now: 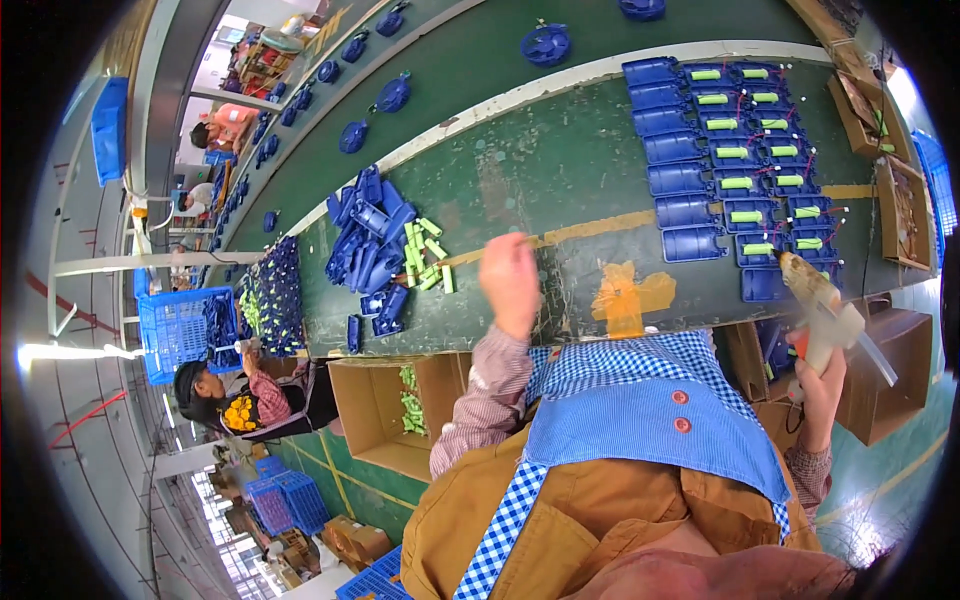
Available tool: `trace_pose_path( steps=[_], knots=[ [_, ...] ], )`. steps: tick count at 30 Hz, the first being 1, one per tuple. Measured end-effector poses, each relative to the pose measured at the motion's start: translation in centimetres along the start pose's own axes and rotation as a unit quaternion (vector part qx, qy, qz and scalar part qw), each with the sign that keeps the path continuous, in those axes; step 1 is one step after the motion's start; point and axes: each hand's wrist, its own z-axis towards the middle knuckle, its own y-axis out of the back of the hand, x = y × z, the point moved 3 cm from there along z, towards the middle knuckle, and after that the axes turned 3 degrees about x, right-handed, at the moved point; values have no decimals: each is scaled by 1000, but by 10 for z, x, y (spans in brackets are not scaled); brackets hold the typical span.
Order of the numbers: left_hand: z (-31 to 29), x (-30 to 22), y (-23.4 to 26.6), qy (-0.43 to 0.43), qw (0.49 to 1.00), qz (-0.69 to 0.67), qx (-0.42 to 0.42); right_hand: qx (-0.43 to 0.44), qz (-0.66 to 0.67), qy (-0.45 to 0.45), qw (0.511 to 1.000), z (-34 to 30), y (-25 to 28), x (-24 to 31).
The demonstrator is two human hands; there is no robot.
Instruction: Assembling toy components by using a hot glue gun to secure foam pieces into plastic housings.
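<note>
My right hand (822, 385) grips a white hot glue gun (828, 325) at the right edge of the green worktable (560, 170). A translucent glue stick sticks out of its rear, and its brownish nozzle points at the near end of the rows. Blue plastic shells (690, 245) lie in columns there; many hold a light green battery (745, 217) with thin wires and a white connector. Over the table's near middle hovers my left hand (510, 288), fingers curled in; whatever they may hold is hidden. Further left lie loose green batteries (428, 255) beside a pile of blue shells (368, 235).
Beyond the table, a conveyor (450, 70) carries round blue parts. Cardboard boxes (385, 415) stand below the near edge, one with green pieces. Small cardboard trays (903, 210) sit at the right end. A co-worker (265, 395) sits at the left near a blue crate (180, 335).
</note>
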Motion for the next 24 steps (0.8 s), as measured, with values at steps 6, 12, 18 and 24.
trace_pose_path(
  steps=[6,12,18,24],
  knots=[
    [-28,95,57,166,953,243,-67,15,35,-12,999,9,-10,4],
    [-38,118,44,206,950,231,-33,25,46,2,999,12,-16,10],
    [-33,117,39,426,724,-542,-9,18,70,0,997,8,-11,10],
    [-4,80,32,287,532,-791,94,16,81,-6,997,0,-7,9]
  ],
)
